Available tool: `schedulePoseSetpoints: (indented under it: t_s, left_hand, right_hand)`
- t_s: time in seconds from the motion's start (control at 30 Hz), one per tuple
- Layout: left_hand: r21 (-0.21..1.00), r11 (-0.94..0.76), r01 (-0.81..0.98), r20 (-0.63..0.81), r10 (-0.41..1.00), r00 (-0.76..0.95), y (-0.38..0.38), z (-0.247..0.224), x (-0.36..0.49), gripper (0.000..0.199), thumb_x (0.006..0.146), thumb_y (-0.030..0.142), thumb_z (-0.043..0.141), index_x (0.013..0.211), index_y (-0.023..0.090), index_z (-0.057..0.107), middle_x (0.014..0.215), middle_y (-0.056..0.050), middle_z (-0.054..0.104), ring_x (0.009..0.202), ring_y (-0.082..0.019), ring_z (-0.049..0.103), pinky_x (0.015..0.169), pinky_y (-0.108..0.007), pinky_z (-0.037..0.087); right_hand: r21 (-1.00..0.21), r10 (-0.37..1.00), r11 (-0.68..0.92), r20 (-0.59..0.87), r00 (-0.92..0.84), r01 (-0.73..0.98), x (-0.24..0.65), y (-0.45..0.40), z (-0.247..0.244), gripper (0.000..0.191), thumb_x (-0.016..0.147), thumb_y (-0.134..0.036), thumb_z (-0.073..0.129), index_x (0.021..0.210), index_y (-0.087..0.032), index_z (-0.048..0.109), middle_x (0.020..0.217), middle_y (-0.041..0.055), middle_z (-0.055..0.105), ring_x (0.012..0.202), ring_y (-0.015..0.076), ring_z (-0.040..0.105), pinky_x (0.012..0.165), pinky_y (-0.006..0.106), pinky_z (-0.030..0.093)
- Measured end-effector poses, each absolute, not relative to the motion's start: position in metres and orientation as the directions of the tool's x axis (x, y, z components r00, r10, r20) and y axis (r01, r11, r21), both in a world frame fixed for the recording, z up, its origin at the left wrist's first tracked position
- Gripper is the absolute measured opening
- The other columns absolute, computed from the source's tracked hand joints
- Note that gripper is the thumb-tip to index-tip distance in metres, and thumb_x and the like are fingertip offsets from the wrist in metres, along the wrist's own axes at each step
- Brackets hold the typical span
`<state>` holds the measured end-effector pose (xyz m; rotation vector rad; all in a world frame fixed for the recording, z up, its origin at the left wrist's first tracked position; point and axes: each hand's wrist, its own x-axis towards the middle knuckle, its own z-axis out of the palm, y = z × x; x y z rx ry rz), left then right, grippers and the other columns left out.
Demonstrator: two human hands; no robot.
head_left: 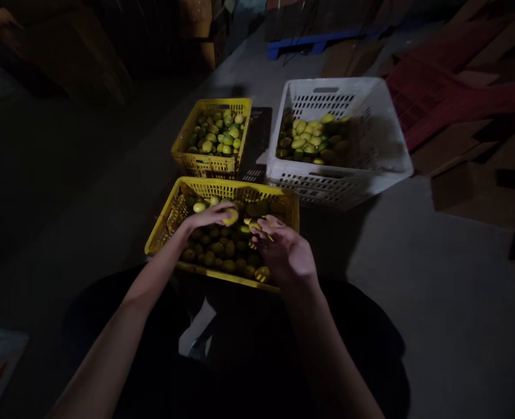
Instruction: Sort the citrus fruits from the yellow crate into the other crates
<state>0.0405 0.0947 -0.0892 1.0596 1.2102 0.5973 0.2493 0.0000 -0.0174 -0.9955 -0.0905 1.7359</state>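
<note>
Bare forearms [120,326] foremost; grasping round yellow fruit [231,217] in left hand [210,216], above perforated yellow plastic crate [222,185]. Beside grip, unable to judge hold in right hand [287,247]. Probably picking; calling next for steadiness.

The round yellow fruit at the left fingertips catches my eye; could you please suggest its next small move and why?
Perhaps lift the round yellow fruit slightly, because the left hand seems to hold it over the nearest yellow plastic crate, close to other round fruit.
</note>
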Motion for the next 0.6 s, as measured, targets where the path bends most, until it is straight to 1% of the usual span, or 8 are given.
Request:
schedulePoseSetpoints:
  t_s: [0.03,0.1,0.23,0.3,0.4,0.47,0.53,0.6]
  left_hand:
    - [0.944,0.305,0.127,-0.328,0.83,0.45,0.097,-0.067,0.047,0.034,0.073,0.009,0.069,0.106,0.015,0.069,0.111,-0.007,0.067,0.107,-0.025,0.061,0.089,-0.031,0.049]
    - [0.994,0.096,0.057,-0.111,0.806,0.582,0.096,-0.029,0.063,0.033,0.074,0.012,0.068,0.107,0.015,0.068,0.112,-0.008,0.066,0.113,-0.027,0.059,0.093,-0.033,0.048]
    - [0.985,-0.157,0.069,0.096,0.835,0.542,0.084,-0.009,0.088,0.029,0.08,0.022,0.065,0.108,0.019,0.066,0.109,-0.005,0.066,0.112,-0.024,0.059,0.096,-0.036,0.046]
    - [0.983,-0.129,0.13,0.055,0.887,0.459,0.077,-0.036,0.094,0.027,0.079,0.023,0.066,0.106,0.019,0.067,0.108,-0.005,0.067,0.11,-0.023,0.059,0.099,-0.035,0.043]
    - [0.943,0.229,0.24,-0.283,0.934,0.217,0.062,-0.102,0.096,0.009,0.076,0.019,0.066,0.083,0.015,0.068,0.087,-0.004,0.068,0.098,-0.022,0.06,0.098,-0.032,0.042]
    - [0.905,0.333,0.263,-0.379,0.914,0.147,0.051,-0.144,0.092,0.009,0.077,0.017,0.062,0.069,0.013,0.064,0.071,-0.005,0.063,0.092,-0.025,0.061,0.092,-0.036,0.045]
    - [0.888,0.388,0.248,-0.418,0.905,0.079,0.045,-0.178,0.082,0.012,0.081,0.018,0.057,0.069,0.015,0.061,0.072,-0.006,0.062,0.093,-0.026,0.061,0.087,-0.039,0.048]
    - [0.883,0.463,0.072,-0.459,0.886,-0.066,0.046,-0.201,0.068,0.008,0.08,0.017,0.056,0.072,0.015,0.057,0.084,-0.008,0.062,0.1,-0.027,0.06,0.087,-0.039,0.049]
  right_hand:
    - [-0.498,0.807,-0.418,-0.587,-0.06,-0.76,0.249,-0.001,-0.015,0.025,0.068,-0.016,0.056,0.092,-0.022,0.061,0.085,0.0017,0.07,0.074,0.0171,0.068,0.068,0.032,0.056]
    - [-0.455,0.797,-0.42,-0.599,-0.078,-0.785,0.25,-0.003,-0.007,0.021,0.075,-0.027,0.053,0.094,-0.024,0.06,0.081,0.0007,0.068,0.073,0.0187,0.067,0.067,0.036,0.057]
    - [-0.421,0.853,-0.401,-0.496,-0.164,-0.814,0.258,-0.008,0.009,0.022,0.078,-0.036,0.049,0.085,-0.019,0.061,0.074,0.0029,0.067,0.054,0.0141,0.059,0.042,0.023,0.045]
    - [-0.434,0.868,-0.403,-0.462,-0.185,-0.806,0.266,-0.009,0.013,0.017,0.076,-0.031,0.051,0.077,-0.017,0.06,0.067,0.0022,0.064,0.046,0.0111,0.053,0.035,0.019,0.036]
    - [-0.415,0.871,-0.361,-0.469,-0.144,-0.835,0.28,-0.01,0.011,0.009,0.072,-0.026,0.053,0.071,-0.018,0.056,0.063,0.0003,0.061,0.047,0.0111,0.054,0.035,0.019,0.037]
    - [-0.391,0.836,-0.307,-0.546,-0.05,-0.868,0.29,-0.01,0.005,0.008,0.07,-0.026,0.053,0.071,-0.018,0.055,0.062,0.0004,0.06,0.049,0.012,0.056,0.035,0.019,0.039]
    - [-0.391,0.793,-0.256,-0.608,0.04,-0.884,0.3,-0.01,-0.002,0.01,0.069,-0.028,0.055,0.072,-0.018,0.055,0.062,0.0011,0.061,0.053,0.0141,0.06,0.039,0.022,0.045]
    - [-0.417,0.793,-0.209,-0.602,0.096,-0.884,0.309,-0.012,-0.009,0.012,0.068,-0.03,0.056,0.075,-0.019,0.057,0.066,0.0022,0.063,0.061,0.0173,0.065,0.048,0.026,0.054]
